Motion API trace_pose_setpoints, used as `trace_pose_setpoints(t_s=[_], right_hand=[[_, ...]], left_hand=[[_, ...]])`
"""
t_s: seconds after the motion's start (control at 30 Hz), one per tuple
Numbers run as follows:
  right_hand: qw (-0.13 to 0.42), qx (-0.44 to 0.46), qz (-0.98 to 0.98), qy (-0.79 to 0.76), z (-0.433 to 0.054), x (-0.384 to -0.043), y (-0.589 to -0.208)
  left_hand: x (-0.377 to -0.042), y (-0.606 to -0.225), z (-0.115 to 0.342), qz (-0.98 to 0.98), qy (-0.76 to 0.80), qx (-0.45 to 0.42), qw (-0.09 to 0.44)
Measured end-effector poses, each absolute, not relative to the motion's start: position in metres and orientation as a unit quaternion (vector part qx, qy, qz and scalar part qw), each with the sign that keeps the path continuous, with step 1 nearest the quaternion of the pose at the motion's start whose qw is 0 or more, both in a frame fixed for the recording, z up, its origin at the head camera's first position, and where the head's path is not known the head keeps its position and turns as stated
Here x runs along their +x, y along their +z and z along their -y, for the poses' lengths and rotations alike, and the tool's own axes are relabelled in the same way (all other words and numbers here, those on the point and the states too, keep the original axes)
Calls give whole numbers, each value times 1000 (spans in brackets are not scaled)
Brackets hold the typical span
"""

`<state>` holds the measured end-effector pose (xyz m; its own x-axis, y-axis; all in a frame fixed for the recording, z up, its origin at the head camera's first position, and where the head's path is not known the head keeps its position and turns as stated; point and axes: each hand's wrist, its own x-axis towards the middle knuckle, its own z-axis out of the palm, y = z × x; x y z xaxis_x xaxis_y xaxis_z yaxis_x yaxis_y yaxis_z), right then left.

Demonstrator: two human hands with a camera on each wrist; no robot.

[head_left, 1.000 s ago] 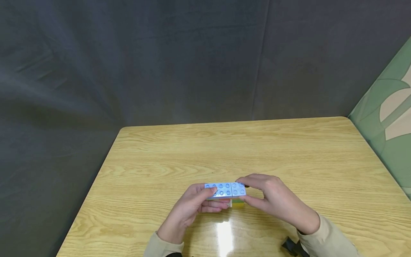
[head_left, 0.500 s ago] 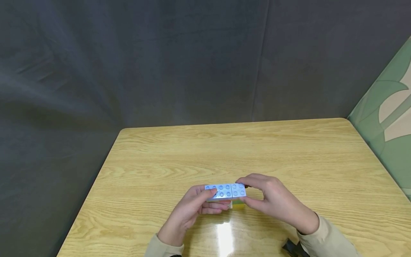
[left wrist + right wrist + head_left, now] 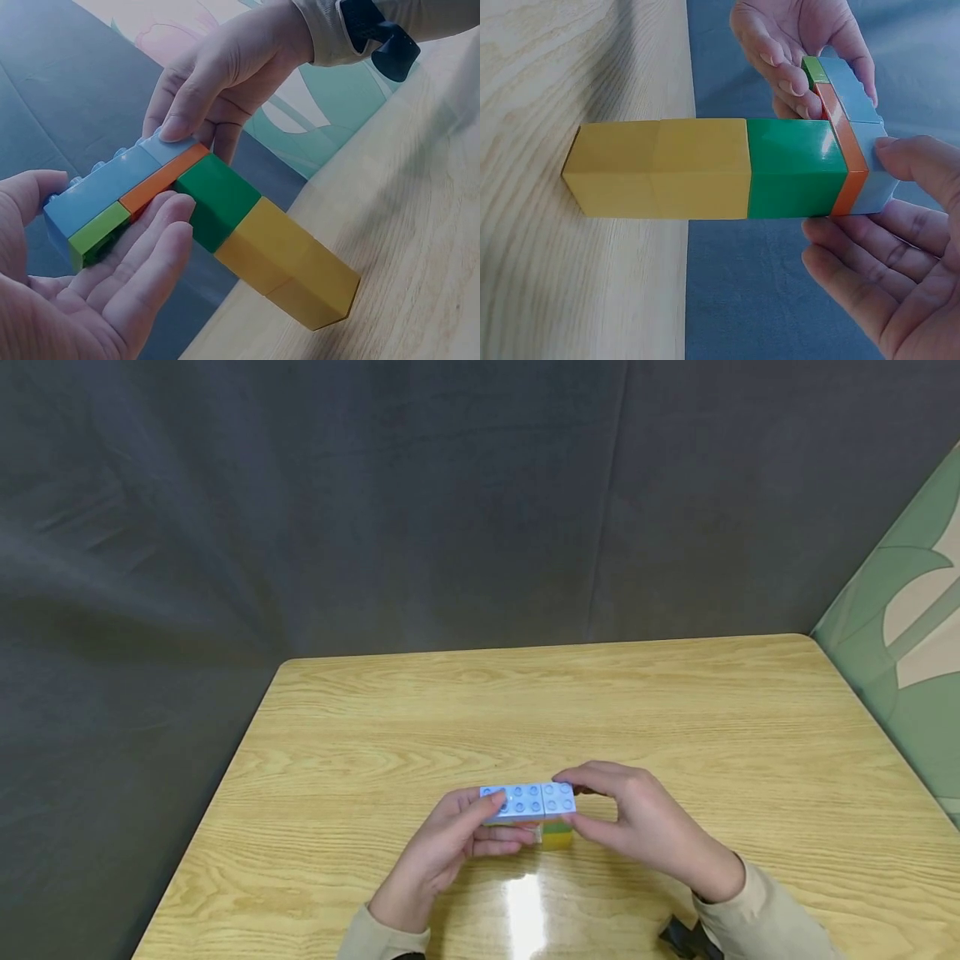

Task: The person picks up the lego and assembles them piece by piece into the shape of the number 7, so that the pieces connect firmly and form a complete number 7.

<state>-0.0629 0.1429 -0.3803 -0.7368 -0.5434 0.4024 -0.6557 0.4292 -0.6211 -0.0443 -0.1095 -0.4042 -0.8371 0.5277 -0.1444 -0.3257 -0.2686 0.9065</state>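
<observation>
Toy building bricks form a T-like assembly. Its column has two yellow bricks (image 3: 660, 169) below a dark green brick (image 3: 795, 169). Above lie a flat orange brick (image 3: 157, 182) and a short lime-green brick (image 3: 97, 231), topped by a longer blue brick (image 3: 521, 802) and a small square blue brick (image 3: 558, 797). My left hand (image 3: 450, 839) holds the overhanging end, thumb on the studs and fingers underneath. With thumb and fingertips, my right hand (image 3: 641, 818) grips the small blue brick's sides. Whether the column's foot touches the table, I cannot tell.
The wood-grain table (image 3: 375, 718) extends around the hands. Dark cloth (image 3: 450, 510) hangs behind it and at the left, and a green patterned cloth (image 3: 922, 693) is at the right. A black wrist mount (image 3: 682, 935) shows by the right sleeve.
Both hands keep their hold. The blue top has shifted slightly away and tipped a little, so more of the green and yellow column shows beneath it.
</observation>
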Motion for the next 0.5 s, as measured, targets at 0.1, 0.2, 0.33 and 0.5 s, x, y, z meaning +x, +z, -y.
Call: trace_pose_setpoints(t_s=[0.1, 0.2, 0.33, 0.5], right_hand=[[77, 359, 838, 405, -143, -65, -382], [75, 356, 835, 413, -144, -66, -383], [63, 343, 835, 425, -145, -68, -383], [48, 326, 836, 439, -147, -72, -385]], left_hand=[[-45, -404, 109, -536, 796, 96, 265], [-45, -404, 109, -539, 797, 98, 254], [-45, -403, 109, -551, 794, 91, 240], [-43, -402, 110, -573, 786, 77, 219]])
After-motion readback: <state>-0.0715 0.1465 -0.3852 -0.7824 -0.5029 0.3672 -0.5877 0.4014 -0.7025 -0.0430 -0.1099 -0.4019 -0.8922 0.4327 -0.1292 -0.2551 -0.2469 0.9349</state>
